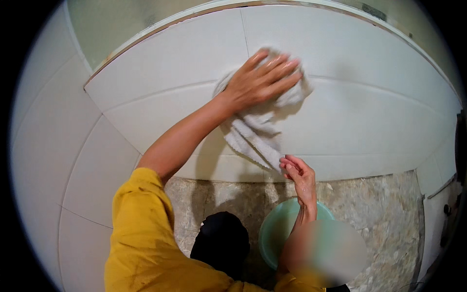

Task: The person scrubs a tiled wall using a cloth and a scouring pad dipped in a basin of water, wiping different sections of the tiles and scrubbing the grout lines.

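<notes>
My left hand (261, 80) presses a wet-looking white terry cloth (257, 137) against the white tiled wall (350, 120). Its fingers are spread a little over the bunched cloth and look slightly blurred. The cloth hangs down from that palm in folds. Lower and to the right, my right hand (299, 173) pinches the cloth's lower corner between thumb and fingers. Beneath the right forearm stands a round green plastic basin (268, 233) on the floor; the forearm and a blurred patch hide part of it.
A stone-patterned tile floor (386, 215) meets the wall below. Another tiled wall (40, 146) runs down the left side. A ledge (175, 22) edges the top of the front wall. Dark fittings (447, 209) show at the far right. A black rounded thing (220, 242) is below my arms.
</notes>
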`<action>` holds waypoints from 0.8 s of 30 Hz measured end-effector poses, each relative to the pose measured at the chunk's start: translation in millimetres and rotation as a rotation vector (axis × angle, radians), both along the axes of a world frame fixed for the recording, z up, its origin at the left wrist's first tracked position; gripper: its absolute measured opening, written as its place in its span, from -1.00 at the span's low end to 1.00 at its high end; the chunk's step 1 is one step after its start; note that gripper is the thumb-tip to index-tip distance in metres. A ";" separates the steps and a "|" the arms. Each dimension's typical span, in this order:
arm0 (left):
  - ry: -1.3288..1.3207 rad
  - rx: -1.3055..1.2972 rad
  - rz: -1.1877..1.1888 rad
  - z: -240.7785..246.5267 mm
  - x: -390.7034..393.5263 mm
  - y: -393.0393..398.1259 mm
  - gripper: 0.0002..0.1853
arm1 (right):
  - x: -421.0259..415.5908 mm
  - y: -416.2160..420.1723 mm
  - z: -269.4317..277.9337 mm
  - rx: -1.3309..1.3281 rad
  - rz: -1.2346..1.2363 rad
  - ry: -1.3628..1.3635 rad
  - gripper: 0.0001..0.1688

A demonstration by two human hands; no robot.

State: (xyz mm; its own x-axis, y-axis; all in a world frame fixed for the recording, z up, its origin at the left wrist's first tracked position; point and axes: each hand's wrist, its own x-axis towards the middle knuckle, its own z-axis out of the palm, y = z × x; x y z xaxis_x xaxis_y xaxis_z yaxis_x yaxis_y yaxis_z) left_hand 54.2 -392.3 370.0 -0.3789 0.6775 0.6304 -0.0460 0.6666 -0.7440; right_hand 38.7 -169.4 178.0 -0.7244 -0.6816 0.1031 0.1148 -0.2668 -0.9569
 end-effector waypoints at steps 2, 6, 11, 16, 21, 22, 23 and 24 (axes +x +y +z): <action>-0.134 0.045 0.071 -28.0 31.3 -17.0 -0.56 | 2.0 -3.3 -0.3 0.021 0.056 -0.031 -0.56; -0.137 0.535 -0.113 -25.9 45.3 -18.0 -0.58 | 14.3 -31.7 -30.1 0.060 0.240 -0.173 -0.40; -0.234 1.949 -0.820 -17.3 44.1 43.4 -0.75 | 28.2 -74.8 -102.1 0.312 0.087 -0.110 0.08; -0.847 2.290 -1.511 2.1 70.2 7.2 -0.65 | 58.9 -56.4 -52.2 0.070 0.473 -0.452 0.08; -1.281 2.450 -1.300 2.7 47.6 56.2 -0.59 | 40.5 -62.7 -71.2 -0.695 0.460 -0.856 -0.21; -1.314 2.335 -1.092 1.9 45.8 60.3 -0.57 | 37.5 -61.3 -63.8 -0.795 0.395 -0.843 -0.35; -1.343 2.208 -0.911 -0.5 41.9 67.8 -0.56 | 28.1 -62.3 -72.8 -0.793 0.386 -0.844 -0.32; -1.117 2.114 -0.537 -5.4 40.3 79.5 -0.49 | 18.6 -65.8 -86.4 -0.788 0.380 -0.848 -0.30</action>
